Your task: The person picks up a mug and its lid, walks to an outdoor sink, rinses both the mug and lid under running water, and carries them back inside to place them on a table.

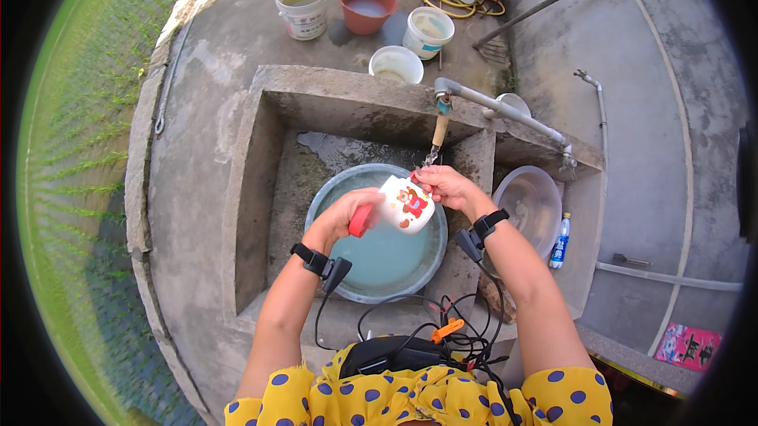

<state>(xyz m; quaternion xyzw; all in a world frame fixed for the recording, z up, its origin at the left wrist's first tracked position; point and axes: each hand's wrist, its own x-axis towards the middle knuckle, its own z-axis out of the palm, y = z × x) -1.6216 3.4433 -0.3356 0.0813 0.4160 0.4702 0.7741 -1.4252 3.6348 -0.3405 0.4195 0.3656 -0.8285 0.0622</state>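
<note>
Between my hands is a white mug (407,206) with a red cartoon bear on its side, tilted above the basin. My left hand (347,215) is closed round its left end, with a red, rounded piece (361,221) under the palm; whether that is a lid, I cannot tell. My right hand (446,187) pinches the mug's upper right edge, where a bit of red shows. Just above these fingers, water runs from the tap's tan spout (440,131). Below, a large blue-grey basin (314,203) holds cloudy bluish water.
The concrete sink (251,189) surrounds the basin. In its right compartment are a translucent basin (530,209) and a blue-labelled bottle (560,241). Beyond the far wall stand white buckets (305,22) and a reddish-brown tub (368,19). Black cables (426,305) hang near my waist.
</note>
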